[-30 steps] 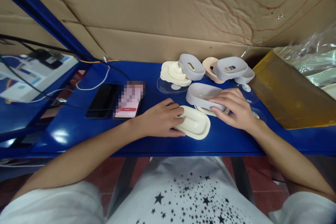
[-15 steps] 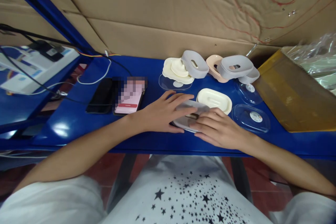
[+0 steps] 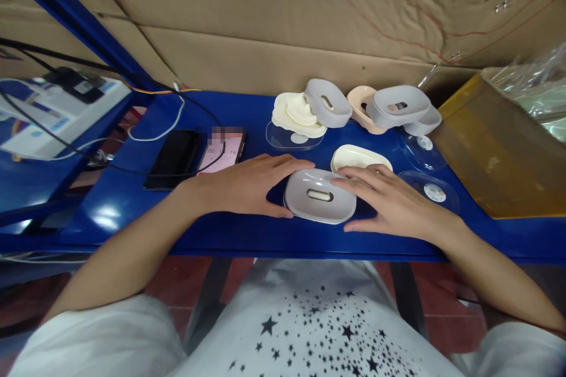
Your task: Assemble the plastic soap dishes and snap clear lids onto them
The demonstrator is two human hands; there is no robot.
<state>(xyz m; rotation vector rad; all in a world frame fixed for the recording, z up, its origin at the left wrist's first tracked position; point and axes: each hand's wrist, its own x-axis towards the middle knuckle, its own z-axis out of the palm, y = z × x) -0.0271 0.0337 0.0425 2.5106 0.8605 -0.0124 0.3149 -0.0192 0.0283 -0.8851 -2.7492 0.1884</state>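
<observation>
While the left hand (image 3: 247, 191) and right hand (image 3: 391, 200) curve half-open, unclasped, around one gray dish (image 3: 321, 210), three clear lids (image 3: 283, 138) bear unreadable labels (image 3: 434, 192); a phone (image 3: 216, 159) shows "16".

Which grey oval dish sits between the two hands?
The grey dish nearest the front edge of the table, between the left hand and right hand; the three other grey dishes sit farther back, toward the cardboard.
</observation>
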